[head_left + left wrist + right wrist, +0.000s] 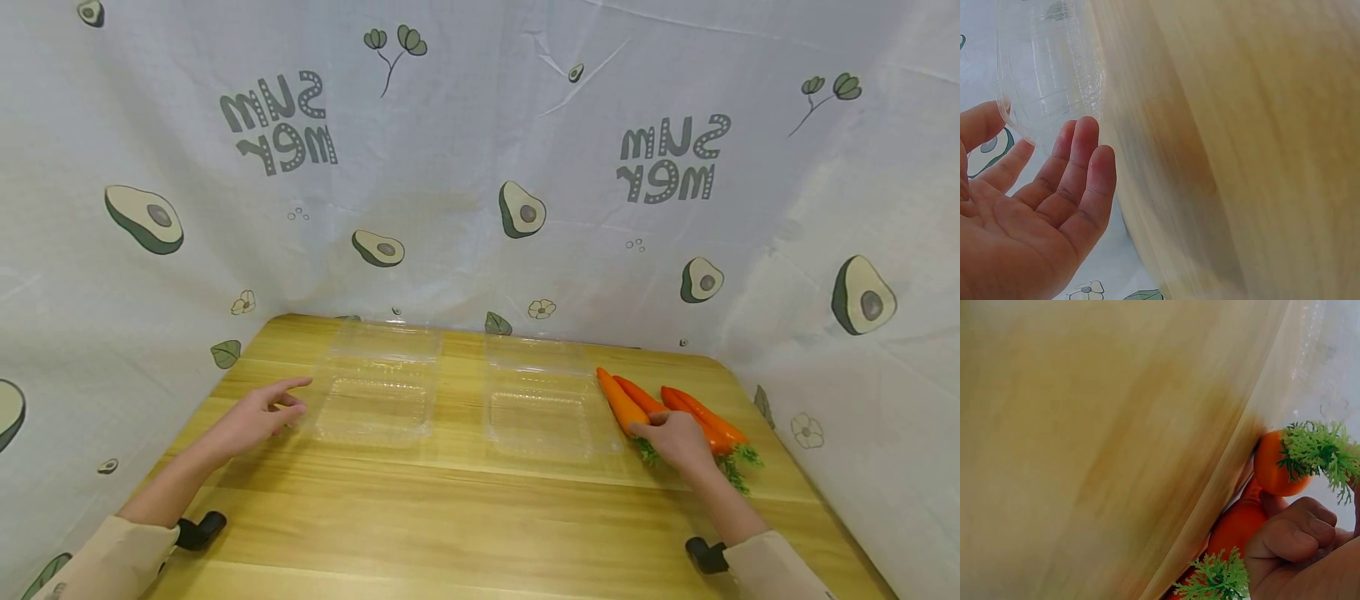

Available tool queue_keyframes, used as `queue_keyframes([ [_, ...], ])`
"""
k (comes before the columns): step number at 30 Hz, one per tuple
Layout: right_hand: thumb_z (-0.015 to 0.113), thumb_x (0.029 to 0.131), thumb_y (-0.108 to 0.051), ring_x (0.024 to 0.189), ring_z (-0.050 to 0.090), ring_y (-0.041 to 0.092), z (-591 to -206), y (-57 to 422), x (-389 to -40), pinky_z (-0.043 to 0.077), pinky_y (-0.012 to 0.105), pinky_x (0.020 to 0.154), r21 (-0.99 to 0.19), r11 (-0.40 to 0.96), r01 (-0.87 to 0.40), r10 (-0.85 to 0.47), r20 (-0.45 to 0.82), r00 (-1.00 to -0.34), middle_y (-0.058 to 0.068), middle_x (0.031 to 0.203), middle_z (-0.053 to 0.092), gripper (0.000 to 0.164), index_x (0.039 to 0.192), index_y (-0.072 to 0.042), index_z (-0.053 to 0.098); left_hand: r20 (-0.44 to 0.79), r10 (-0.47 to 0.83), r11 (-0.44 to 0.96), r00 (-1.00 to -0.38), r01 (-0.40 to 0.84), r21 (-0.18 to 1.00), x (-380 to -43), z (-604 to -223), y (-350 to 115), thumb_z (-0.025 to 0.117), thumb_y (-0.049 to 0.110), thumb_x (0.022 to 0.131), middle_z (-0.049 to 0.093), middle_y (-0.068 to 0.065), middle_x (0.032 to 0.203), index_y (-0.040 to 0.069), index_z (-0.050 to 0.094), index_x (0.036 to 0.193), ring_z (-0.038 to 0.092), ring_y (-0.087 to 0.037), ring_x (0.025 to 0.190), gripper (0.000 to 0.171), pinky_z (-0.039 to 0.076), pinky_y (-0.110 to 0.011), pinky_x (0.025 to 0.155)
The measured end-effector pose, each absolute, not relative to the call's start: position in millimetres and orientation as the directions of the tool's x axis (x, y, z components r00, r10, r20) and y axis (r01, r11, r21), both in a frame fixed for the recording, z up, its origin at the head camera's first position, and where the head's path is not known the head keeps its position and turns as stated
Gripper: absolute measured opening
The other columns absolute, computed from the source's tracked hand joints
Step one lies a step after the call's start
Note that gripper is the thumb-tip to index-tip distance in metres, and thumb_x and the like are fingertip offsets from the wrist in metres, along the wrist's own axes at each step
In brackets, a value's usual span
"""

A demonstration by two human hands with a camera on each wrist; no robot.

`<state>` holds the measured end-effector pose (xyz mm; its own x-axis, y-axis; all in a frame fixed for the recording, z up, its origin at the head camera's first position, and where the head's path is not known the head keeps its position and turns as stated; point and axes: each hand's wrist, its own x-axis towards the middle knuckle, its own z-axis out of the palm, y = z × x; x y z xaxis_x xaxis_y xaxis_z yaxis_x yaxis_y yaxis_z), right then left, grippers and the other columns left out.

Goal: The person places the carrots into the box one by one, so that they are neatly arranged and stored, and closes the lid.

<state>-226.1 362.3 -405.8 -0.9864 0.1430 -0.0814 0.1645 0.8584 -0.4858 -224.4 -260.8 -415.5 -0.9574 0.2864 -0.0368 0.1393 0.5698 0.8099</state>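
Observation:
My right hand [678, 442] pinches an orange carrot [621, 402] near its leafy end, thumb on the near side. In the right wrist view the carrot's round end [1280, 464] and green top [1325, 453] show beside the curled fingers. Several redder carrots [701, 410] lie under and to the right of this hand, partly covered by it. Above the table's left side, my left hand [258, 417] holds nothing; its fingers are loosely extended near the left clear plastic box [375, 408].
A second clear plastic box [540, 421], lid folded back, stands just left of the carrots. Both boxes sit on a wooden table [450, 525]. A printed white curtain [450, 150] surrounds the back and sides.

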Motion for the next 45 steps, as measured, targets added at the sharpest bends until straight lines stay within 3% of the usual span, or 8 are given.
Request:
queue_keyframes([
  [19,0.067,0.093,-0.042,0.101,0.063,0.046,-402.8,363.1,-227.9,0.052,0.050,0.080,-0.452,0.877,0.160,0.136,-0.086,-0.987,0.039,0.126,0.058,0.069,0.122,0.020,0.061,-0.031,0.302,0.581,-0.953,0.159,0.799,-227.6,-416.4,-263.9,0.055,0.024,0.105,0.060,-0.026,0.125,0.003,0.035,0.156,0.063,-0.026,0.087,0.059,0.052,-0.035,0.070],
  [31,0.067,0.093,-0.044,0.084,0.062,0.030,-401.4,362.5,-229.3,0.047,0.033,0.064,-0.462,0.870,0.171,0.137,-0.108,-0.985,0.038,0.123,0.060,0.069,0.120,0.019,0.063,-0.028,0.310,0.585,-0.950,0.167,0.793,-228.3,-416.4,-265.3,0.056,0.023,0.105,0.060,-0.025,0.125,0.005,0.035,0.155,0.062,-0.026,0.087,0.058,0.051,-0.034,0.069],
  [45,0.069,0.092,-0.044,0.094,0.063,0.037,-401.6,366.5,-232.2,0.050,0.036,0.067,-0.475,0.860,0.185,0.140,-0.129,-0.982,0.038,0.127,0.058,0.069,0.121,0.018,0.062,-0.036,0.316,0.586,-0.948,0.165,0.793,-228.5,-415.9,-266.0,0.055,0.024,0.105,0.059,-0.026,0.126,0.007,0.035,0.156,0.063,-0.025,0.088,0.058,0.051,-0.036,0.070],
])
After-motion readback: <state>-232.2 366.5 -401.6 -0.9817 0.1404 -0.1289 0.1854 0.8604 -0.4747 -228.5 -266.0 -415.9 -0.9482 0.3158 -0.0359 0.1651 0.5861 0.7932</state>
